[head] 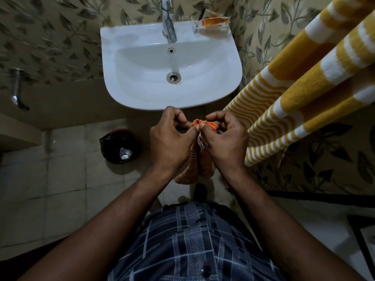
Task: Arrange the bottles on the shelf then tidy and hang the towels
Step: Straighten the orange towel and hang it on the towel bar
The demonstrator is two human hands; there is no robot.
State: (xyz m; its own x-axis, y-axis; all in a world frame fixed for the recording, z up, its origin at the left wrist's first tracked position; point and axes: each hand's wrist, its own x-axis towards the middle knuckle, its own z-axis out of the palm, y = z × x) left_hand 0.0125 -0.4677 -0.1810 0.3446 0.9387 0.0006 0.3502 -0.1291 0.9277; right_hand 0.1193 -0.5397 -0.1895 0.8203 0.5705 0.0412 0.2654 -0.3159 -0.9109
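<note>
At the centre of the frame, just below the front rim of the sink, a small orange towel is being held up by both hands. Its fringed top edge is being pinched on the left by the curled fingers and thumb of the left hand and on the right by those of the right hand, with the two hands almost touching. The rest of the cloth is being left to hang between the wrists in a narrow fold. The edge is probably being gripped this way so that the corners can be lined up before hanging. At the right of the frame, a yellow-and-white striped towel is being shown draped in long folds, apparently hung already, though its support is out of view. No bottles or shelf are being shown.

Around this, a bathroom is being seen from above. At the far left, a chrome fitting is being carried by a leaf-patterned wall. Lower left of the hands, a bin with a black liner is being stood on the pale tiled floor. At upper centre, the white sink is being overhung by a chrome tap, and an orange packet is being kept on its upper right corner.
</note>
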